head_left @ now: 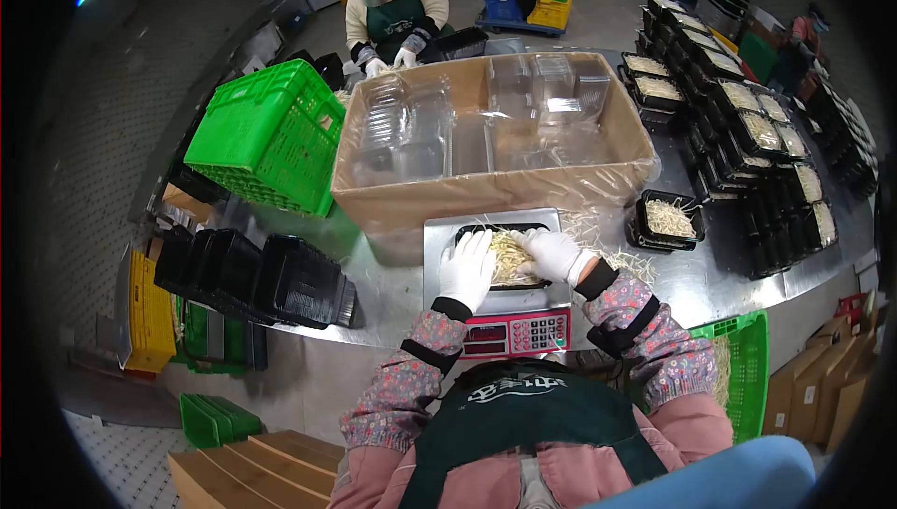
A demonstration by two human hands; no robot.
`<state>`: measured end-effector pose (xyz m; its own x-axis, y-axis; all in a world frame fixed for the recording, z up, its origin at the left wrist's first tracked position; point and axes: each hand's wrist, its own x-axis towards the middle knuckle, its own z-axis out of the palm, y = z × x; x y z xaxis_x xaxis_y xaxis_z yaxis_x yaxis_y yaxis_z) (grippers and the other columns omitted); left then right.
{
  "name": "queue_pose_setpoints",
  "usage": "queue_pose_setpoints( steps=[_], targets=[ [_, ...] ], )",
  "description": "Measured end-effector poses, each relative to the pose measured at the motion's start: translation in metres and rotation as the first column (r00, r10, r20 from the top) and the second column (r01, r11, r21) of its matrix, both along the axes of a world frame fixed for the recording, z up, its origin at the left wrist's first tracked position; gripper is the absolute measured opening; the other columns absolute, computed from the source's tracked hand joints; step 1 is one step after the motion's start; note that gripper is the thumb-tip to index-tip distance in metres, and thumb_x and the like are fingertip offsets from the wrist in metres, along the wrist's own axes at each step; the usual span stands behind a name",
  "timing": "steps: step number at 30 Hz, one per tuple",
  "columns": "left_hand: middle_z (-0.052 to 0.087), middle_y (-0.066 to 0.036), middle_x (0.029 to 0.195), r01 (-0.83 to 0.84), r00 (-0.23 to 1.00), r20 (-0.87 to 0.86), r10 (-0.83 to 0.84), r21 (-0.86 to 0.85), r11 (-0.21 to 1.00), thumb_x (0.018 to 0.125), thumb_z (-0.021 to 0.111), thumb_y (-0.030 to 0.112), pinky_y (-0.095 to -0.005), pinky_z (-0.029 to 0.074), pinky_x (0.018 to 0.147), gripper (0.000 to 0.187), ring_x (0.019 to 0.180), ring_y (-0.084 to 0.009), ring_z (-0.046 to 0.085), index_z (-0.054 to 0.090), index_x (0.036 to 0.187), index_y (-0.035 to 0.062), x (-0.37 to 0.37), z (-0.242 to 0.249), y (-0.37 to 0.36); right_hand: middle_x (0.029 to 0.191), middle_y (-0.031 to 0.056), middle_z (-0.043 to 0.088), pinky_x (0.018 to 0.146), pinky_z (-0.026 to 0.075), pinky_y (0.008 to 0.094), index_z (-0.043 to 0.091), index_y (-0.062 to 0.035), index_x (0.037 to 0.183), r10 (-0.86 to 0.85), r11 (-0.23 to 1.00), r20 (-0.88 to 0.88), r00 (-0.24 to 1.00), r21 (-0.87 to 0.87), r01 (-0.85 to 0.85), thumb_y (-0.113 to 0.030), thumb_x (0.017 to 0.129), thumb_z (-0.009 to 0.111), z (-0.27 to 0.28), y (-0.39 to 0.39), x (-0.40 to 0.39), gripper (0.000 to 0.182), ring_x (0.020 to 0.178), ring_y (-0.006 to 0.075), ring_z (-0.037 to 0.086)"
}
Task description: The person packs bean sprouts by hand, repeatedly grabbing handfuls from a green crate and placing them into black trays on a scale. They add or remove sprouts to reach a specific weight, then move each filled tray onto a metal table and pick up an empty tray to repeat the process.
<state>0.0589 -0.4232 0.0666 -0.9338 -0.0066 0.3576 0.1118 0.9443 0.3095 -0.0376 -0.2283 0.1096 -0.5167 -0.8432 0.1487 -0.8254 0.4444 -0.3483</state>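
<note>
A black tray of pale sprouts (509,257) rests on the metal plate of a red digital scale (517,332). My left hand (468,269), in a white glove, lies over the tray's left side with its fingers stretched out over the sprouts. At the tray's right side is my right hand (555,257), also gloved, its fingers bent and pressed onto the sprouts; whether it grips any is hidden. Loose sprouts (617,261) lie on the metal table to the right of the scale. Another filled black tray (668,219) stands farther right.
Beyond the scale stands a cardboard box (486,193) of clear plastic lids. A green crate (271,135) and empty black trays (304,280) are on the left. Stacked filled trays (757,131) line the right. A co-worker (397,14) is across the table; a green basket (747,369) sits lower right.
</note>
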Motion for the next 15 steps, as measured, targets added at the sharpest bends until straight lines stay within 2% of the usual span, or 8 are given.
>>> queue_pose_setpoints(
  steps=[2, 3, 5, 9, 10, 12, 13, 15],
  targets=[
    [0.058, -0.005, 0.133, -0.035, 0.999, 0.040, 0.037, -0.047, 0.998, 0.094, 0.052, 0.031, -0.0464, 0.039, 0.100, 0.044, 0.127, -0.0211, 0.049, 0.055, 0.134, 0.0124, 0.000, 0.004, 0.003, 0.106, 0.0189, 0.066, 0.082, 0.052, 0.0430, 0.059, -0.0026, 0.123, -0.056, 0.976, 0.080, 0.995, 0.213, 0.038, -0.030, 0.083, 0.066, 0.001, 0.005, -0.005, 0.048, 0.093, 0.0358, 0.064],
    [0.058, -0.005, 0.133, -0.038, 0.998, 0.040, 0.040, -0.048, 0.998, 0.094, 0.052, 0.031, -0.0464, 0.039, 0.100, 0.044, 0.127, -0.0211, 0.049, 0.055, 0.134, 0.0124, 0.001, 0.003, 0.003, 0.106, 0.0189, 0.066, 0.082, 0.052, 0.0430, 0.059, -0.0026, 0.123, -0.053, 0.977, 0.080, 0.995, 0.212, 0.035, -0.030, 0.083, 0.066, 0.003, 0.009, -0.005, 0.048, 0.093, 0.0358, 0.064],
    [0.057, -0.005, 0.134, -0.049, 0.999, 0.007, 0.049, -0.058, 0.997, 0.095, 0.051, 0.032, -0.0463, 0.038, 0.101, 0.046, 0.127, -0.0215, 0.048, 0.053, 0.136, 0.0122, 0.002, 0.000, 0.004, 0.085, 0.0179, 0.067, 0.072, 0.053, 0.0457, 0.066, -0.0039, 0.093, -0.088, 0.996, 0.032, 0.996, -0.024, 0.089, -0.020, 0.083, 0.062, 0.007, 0.022, -0.004, 0.019, 0.082, 0.0374, 0.066],
    [0.057, -0.007, 0.134, -0.030, 1.000, 0.004, 0.030, 0.005, 1.000, 0.096, 0.051, 0.032, -0.0465, 0.036, 0.103, 0.047, 0.129, -0.0238, 0.047, 0.051, 0.138, 0.0113, 0.004, 0.001, 0.001, 0.085, 0.0214, 0.068, 0.074, 0.051, 0.0449, 0.070, -0.0019, 0.099, -0.153, 0.972, 0.182, 0.971, -0.151, 0.181, -0.020, 0.086, 0.061, 0.034, 0.076, -0.025, 0.025, 0.082, 0.0394, 0.065],
    [0.056, -0.009, 0.134, 0.003, 1.000, -0.001, -0.003, 0.033, 0.999, 0.096, 0.051, 0.032, -0.0462, 0.036, 0.104, 0.048, 0.129, -0.0252, 0.046, 0.050, 0.139, 0.0107, 0.005, 0.003, -0.002, 0.085, 0.0223, 0.067, 0.073, 0.051, 0.0418, 0.068, 0.0016, 0.101, -0.145, 0.946, 0.263, 0.954, -0.246, 0.211, -0.017, 0.085, 0.063, 0.052, 0.090, -0.023, 0.025, 0.078, 0.0372, 0.066],
    [0.056, -0.014, 0.134, 0.082, 0.996, -0.043, -0.076, 0.151, 0.985, 0.096, 0.051, 0.025, -0.0440, 0.034, 0.108, 0.046, 0.129, -0.0307, 0.046, 0.050, 0.139, 0.0071, 0.007, 0.011, -0.010, 0.079, 0.0115, 0.068, 0.068, 0.050, 0.0286, 0.067, 0.0049, 0.104, -0.270, 0.872, 0.601, 0.753, -0.179, 0.455, -0.011, 0.087, 0.065, 0.061, 0.122, -0.024, 0.023, 0.072, 0.0140, 0.063],
    [0.056, -0.014, 0.134, 0.076, 0.997, -0.037, -0.071, 0.151, 0.986, 0.096, 0.051, 0.025, -0.0440, 0.034, 0.108, 0.046, 0.129, -0.0307, 0.046, 0.050, 0.139, 0.0071, 0.010, 0.018, -0.016, 0.079, 0.0053, 0.067, 0.067, 0.049, 0.0257, 0.066, 0.0051, 0.106, -0.276, 0.855, 0.538, 0.797, -0.242, 0.459, -0.012, 0.090, 0.064, 0.063, 0.137, -0.024, 0.024, 0.073, 0.0085, 0.060],
    [0.057, -0.017, 0.132, 0.062, 0.993, -0.115, -0.016, 0.415, 0.908, 0.096, 0.050, 0.018, -0.0406, 0.036, 0.109, 0.041, 0.127, -0.0334, 0.050, 0.054, 0.134, 0.0030, 0.017, 0.037, -0.029, 0.081, 0.0009, 0.066, 0.066, 0.048, 0.0234, 0.067, 0.0031, 0.108, -0.340, 0.810, 0.617, 0.710, -0.192, 0.554, -0.012, 0.091, 0.064, 0.043, 0.176, -0.033, 0.023, 0.075, 0.0051, 0.057]
  ],
)
